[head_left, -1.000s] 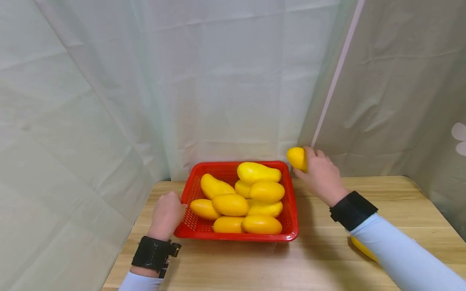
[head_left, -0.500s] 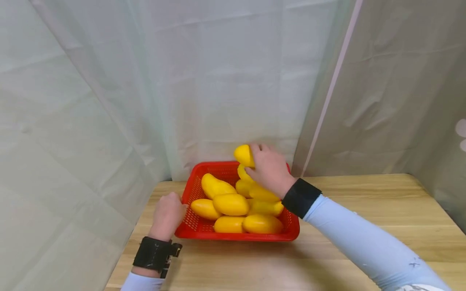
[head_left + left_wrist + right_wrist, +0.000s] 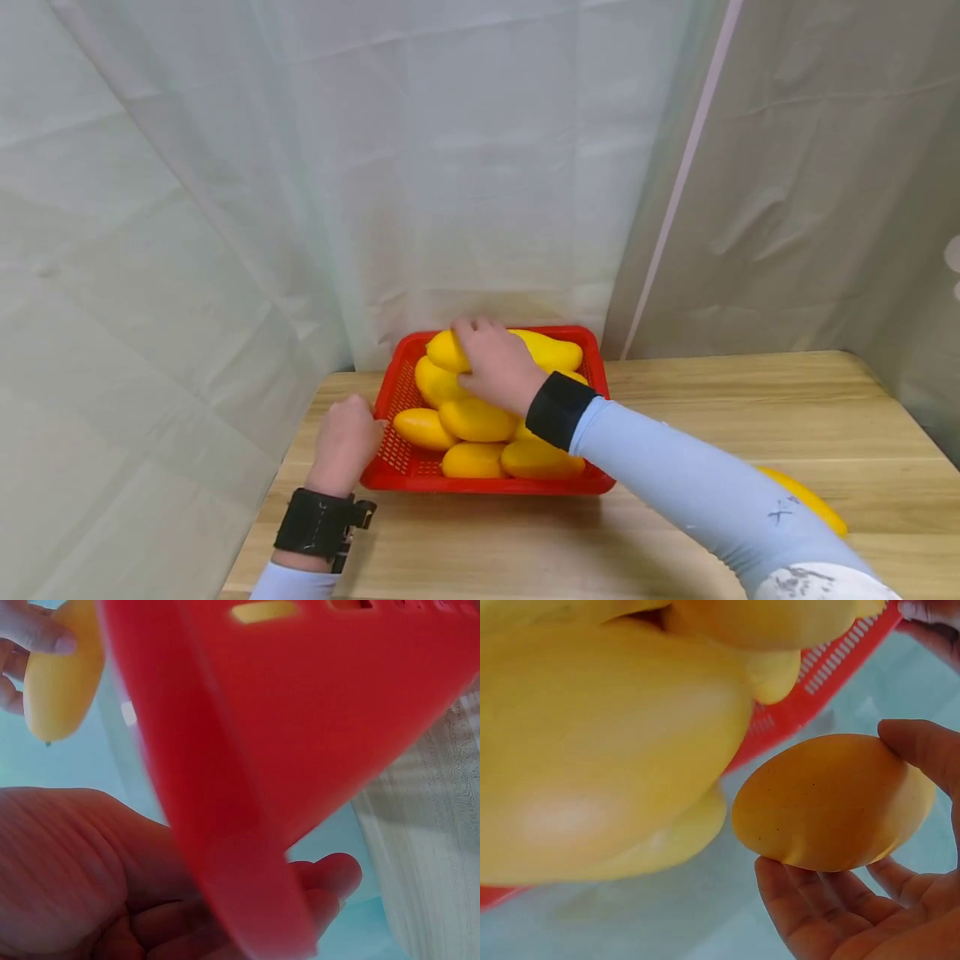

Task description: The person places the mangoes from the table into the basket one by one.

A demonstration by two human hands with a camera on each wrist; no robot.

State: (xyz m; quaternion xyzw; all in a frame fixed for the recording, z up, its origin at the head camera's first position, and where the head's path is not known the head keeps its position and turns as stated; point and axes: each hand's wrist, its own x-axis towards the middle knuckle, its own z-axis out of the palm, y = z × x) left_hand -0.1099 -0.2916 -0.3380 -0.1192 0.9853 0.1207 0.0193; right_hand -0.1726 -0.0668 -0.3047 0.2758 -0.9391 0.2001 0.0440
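Note:
A red plastic basket (image 3: 491, 486) full of several yellow mangoes (image 3: 477, 419) stands on the wooden table. My left hand (image 3: 347, 442) grips the basket's left rim. In the left wrist view its fingers (image 3: 322, 885) curl around a corner of the red rim (image 3: 225, 847). Over the basket's back left part, my right hand (image 3: 495, 362) holds a mango (image 3: 447, 352), close above the other fruit. The right wrist view shows that mango (image 3: 825, 802) between the thumb (image 3: 922, 746) on one side and the fingers on the other. The right hand and forearm hide part of the pile.
One more mango (image 3: 810, 500) lies on the table (image 3: 750, 408) at the right, partly behind the right sleeve (image 3: 690, 475). A pale curtain (image 3: 487, 167) hangs right behind the table and along both sides.
My right hand has carried the mango leftward from beyond the basket's right rim to above its back left part, and lower. The left hand keeps its grip on the rim.

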